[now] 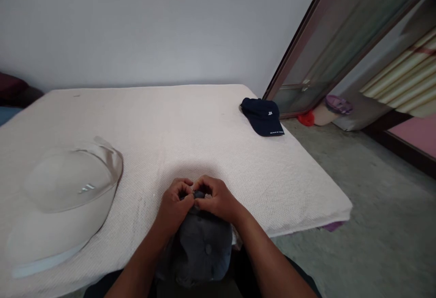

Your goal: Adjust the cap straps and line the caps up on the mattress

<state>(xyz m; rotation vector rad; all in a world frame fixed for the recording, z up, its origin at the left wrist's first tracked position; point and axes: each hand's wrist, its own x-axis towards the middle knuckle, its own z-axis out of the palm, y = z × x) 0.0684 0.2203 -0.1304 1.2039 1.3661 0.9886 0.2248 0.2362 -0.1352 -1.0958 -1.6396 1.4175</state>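
A dark grey cap (203, 249) lies at the near edge of the bed, crown toward me with its top button showing. My left hand (175, 203) and my right hand (215, 201) meet at the cap's far edge. Both have their fingers curled and pinched on the cap's back strap, thumbs close together. A white cap (64, 198) lies on the bed to the left. A navy cap (263, 116) with white lettering rests near the bed's far right corner.
The bed is covered by a cream textured sheet (177, 139) against a pale wall. Grey concrete floor (374, 207) lies to the right. A glass sliding door (327, 48) leans at the back right, with a red object and a purple lid near its foot.
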